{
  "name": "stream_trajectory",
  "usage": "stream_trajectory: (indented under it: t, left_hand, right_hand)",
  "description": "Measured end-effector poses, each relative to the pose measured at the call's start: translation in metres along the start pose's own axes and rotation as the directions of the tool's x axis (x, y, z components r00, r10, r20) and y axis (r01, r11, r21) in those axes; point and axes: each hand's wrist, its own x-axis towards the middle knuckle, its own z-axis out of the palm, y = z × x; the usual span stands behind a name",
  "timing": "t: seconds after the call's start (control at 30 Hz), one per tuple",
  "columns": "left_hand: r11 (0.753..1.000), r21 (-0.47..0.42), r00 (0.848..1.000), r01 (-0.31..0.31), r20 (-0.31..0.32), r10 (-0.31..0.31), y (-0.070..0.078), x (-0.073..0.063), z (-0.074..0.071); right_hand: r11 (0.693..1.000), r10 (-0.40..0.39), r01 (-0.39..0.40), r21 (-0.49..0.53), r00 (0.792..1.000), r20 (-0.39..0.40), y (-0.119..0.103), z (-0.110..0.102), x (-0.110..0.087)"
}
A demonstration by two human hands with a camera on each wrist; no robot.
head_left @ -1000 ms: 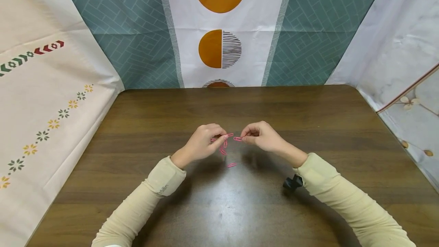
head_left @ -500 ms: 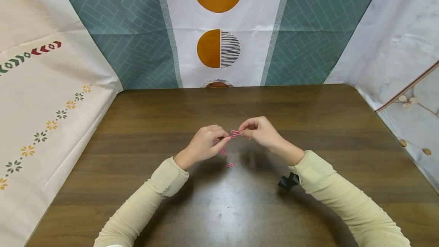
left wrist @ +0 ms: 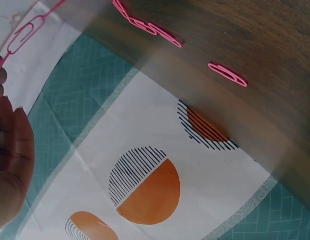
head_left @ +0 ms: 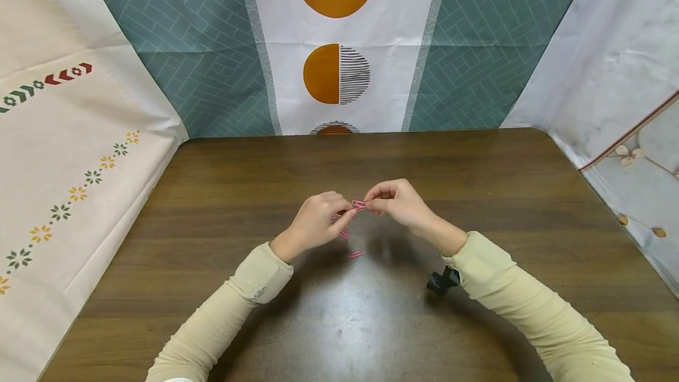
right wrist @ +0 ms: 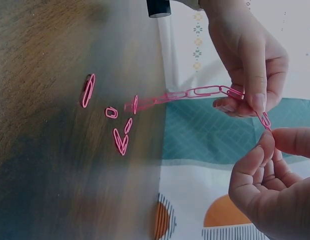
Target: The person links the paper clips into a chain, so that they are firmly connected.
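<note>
My left hand (head_left: 318, 220) pinches the end of a chain of pink paper clips (right wrist: 204, 91). In the right wrist view the chain hangs away from the thumb towards the wooden table. Close by, my right hand (head_left: 398, 205) pinches a pink paper clip (right wrist: 265, 120) between thumb and fingertips. This clip meets the chain's end in the small gap between both hands. Whether the two are hooked together I cannot tell. Part of the chain is hidden behind the left hand in the head view. One loose pink paper clip (left wrist: 227, 74) lies apart on the table.
The brown wooden table (head_left: 477, 181) spreads around both hands. Several more pink clips (right wrist: 120, 142) lie near the chain's lower end. Patterned cloths (head_left: 212, 75) hang at the back and sides. A black device (head_left: 443, 280) sits at the right wrist.
My right hand has moved up and left, bringing its paper clip from apart to overlapping the clip in my left hand. The left hand has barely shifted, still pinching the chain.
</note>
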Motion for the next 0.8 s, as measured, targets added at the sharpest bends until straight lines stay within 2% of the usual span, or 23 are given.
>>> stream_trajectory:
  t: [0.23, 0.5, 0.8]
  left_hand:
    - [0.999, 0.032, 1.0, -0.013, -0.001, 0.014, -0.0016, -0.0002, 0.0006]
    - [0.995, 0.076, 0.997, -0.063, -0.03, 0.065, -0.0018, 0.0012, 0.0017]
    - [0.994, 0.087, 0.998, -0.06, -0.031, 0.063, -0.003, 0.0018, 0.0016]
  right_hand:
    - [0.999, 0.034, -0.034, 0.021, 0.999, 0.02, 0.0018, -0.0014, -0.0003]
    - [0.991, 0.059, -0.063, 0.115, 0.998, 0.039, 0.005, -0.0022, 0.0007]
    - [0.985, 0.08, -0.086, 0.147, 0.996, 0.045, 0.0074, -0.0048, 0.0008]
